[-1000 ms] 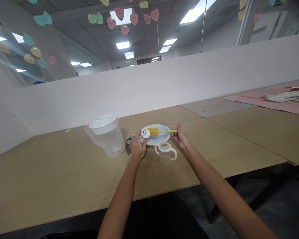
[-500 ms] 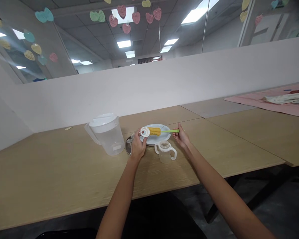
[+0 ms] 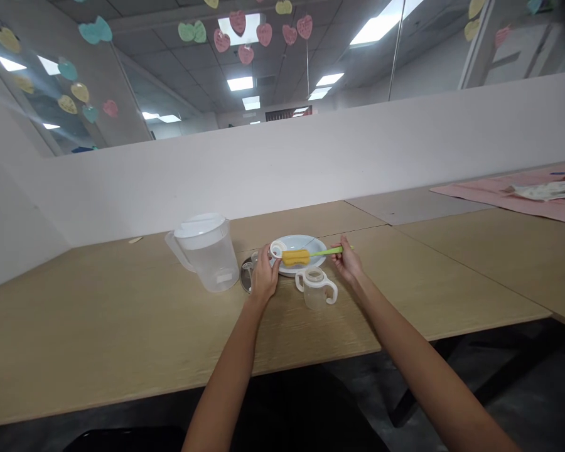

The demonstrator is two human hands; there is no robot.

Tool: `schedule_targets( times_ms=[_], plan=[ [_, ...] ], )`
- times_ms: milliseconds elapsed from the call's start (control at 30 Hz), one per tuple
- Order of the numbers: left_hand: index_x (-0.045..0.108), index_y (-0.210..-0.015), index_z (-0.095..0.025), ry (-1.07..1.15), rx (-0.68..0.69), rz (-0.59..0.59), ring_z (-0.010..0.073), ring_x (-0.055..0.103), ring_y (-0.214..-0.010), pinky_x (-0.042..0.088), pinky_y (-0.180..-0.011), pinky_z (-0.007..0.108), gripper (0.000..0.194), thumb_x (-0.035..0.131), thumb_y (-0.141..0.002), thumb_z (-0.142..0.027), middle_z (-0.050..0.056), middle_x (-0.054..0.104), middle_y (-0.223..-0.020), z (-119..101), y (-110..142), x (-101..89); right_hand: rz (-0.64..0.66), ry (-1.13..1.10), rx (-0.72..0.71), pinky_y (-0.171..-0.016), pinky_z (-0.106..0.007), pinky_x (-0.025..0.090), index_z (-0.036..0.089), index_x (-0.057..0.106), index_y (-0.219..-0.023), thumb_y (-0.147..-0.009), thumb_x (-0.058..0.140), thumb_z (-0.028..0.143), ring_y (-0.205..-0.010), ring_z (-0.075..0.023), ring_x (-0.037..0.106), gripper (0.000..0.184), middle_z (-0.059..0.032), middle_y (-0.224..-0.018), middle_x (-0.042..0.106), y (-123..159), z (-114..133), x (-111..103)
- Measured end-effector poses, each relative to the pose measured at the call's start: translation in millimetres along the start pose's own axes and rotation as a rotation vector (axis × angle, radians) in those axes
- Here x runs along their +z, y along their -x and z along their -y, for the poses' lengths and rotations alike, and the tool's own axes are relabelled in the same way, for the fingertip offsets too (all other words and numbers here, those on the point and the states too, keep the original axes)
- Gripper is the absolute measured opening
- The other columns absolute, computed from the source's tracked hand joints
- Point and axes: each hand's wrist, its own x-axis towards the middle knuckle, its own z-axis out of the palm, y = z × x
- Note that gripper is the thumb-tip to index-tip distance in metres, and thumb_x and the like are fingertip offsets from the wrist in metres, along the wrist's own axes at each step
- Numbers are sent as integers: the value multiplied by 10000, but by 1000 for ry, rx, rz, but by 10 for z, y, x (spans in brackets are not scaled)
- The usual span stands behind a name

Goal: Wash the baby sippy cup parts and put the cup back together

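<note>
My left hand (image 3: 265, 276) is closed round a white bottle collar (image 3: 277, 249), a ring-shaped part held over the left rim of a pale blue bowl (image 3: 317, 264). In my right hand (image 3: 347, 261) is the green handle of a bottle brush (image 3: 295, 257). Its yellow sponge head lies over the bowl, with the tip against the collar's lower right edge. Just in front of the bowl stands a clear baby bottle (image 3: 315, 296) with two white handles, upright and uncapped. Behind my left hand, a round metal tray (image 3: 245, 276) holding small clear parts is partly hidden.
A translucent lidded pitcher (image 3: 213, 260) stands left of the tray. A small flat scrap (image 3: 135, 240) lies near the wall. Pink cloth (image 3: 484, 194) with fabric on it covers the far right tables. The table's front edge (image 3: 324, 362) is close to my body.
The brush has tilted, its yellow head dropping slightly and its handle end rising. The collar has turned in my left hand. The whole view has shifted slightly.
</note>
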Motion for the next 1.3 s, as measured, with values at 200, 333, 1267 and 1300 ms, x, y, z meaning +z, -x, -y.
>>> schedule_targets(
  times_ms=[200,333,1267,1300],
  plan=[
    [360,-1178,-161,74,-60,-184,232,572,-1014,449,-883,374,443,514,-791,-312,136,561,-1107,38,28,-38,-136,-187,23,-435,-111,472,166,504,-630,-865,515,409,-383,-43,486,339,68,-402,456,-63,44,-42],
    [385,-1111,-178,10,-139,-290,224,575,-928,461,-833,362,436,542,-716,-273,92,550,-1012,41,29,-86,-152,-237,45,-420,-105,460,176,470,-622,-874,510,384,-362,-34,456,329,78,-404,444,-112,37,-74],
    [569,-1107,-175,-691,-444,269,329,475,-1084,348,-879,432,400,516,-724,-281,157,578,-1117,112,-16,-118,-135,-119,100,-371,-104,433,183,467,-617,-860,531,387,-326,-36,418,324,78,-380,418,-155,-13,-101],
    [573,-1103,-172,-692,-446,277,332,475,-1091,348,-882,435,400,515,-724,-287,157,582,-1121,125,-13,-113,-135,-118,104,-372,-105,432,180,474,-620,-872,515,377,-327,-36,417,322,77,-377,415,-152,-14,-98]
  ],
)
